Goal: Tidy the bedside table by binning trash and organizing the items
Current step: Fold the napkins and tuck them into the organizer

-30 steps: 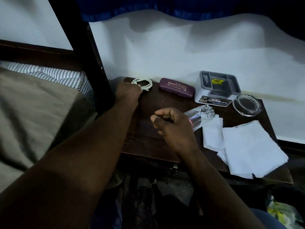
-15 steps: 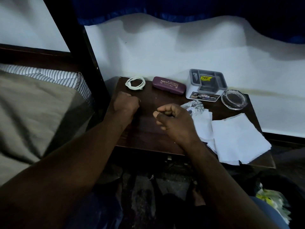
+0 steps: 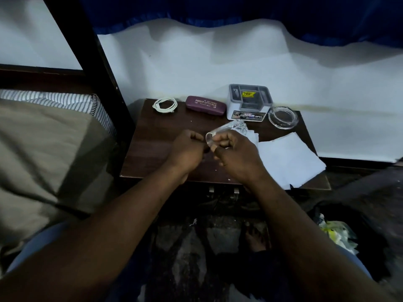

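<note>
Right hand (image 3: 236, 159) fingers clamp the crumpled clear bottle (image 3: 229, 130) over desk (image 3: 150, 149) centre, likely squashing it for binning. Left hand (image 3: 187, 149) at its 9 o'clock, fingers curled; cannot tell if gripping the rim.

Your bare forearms come up from the bottom corners and converge over the middle of the surface (image 3: 152, 149), towards its front edge. Your right hand (image 3: 234, 152) is knuckles-up, fingers curled round a clear cup (image 3: 220, 132) lying on its side. Your left hand (image 3: 186, 150) sits just beside it, fingers curled in; whether they pinch the cup's rim cannot be told.
</note>
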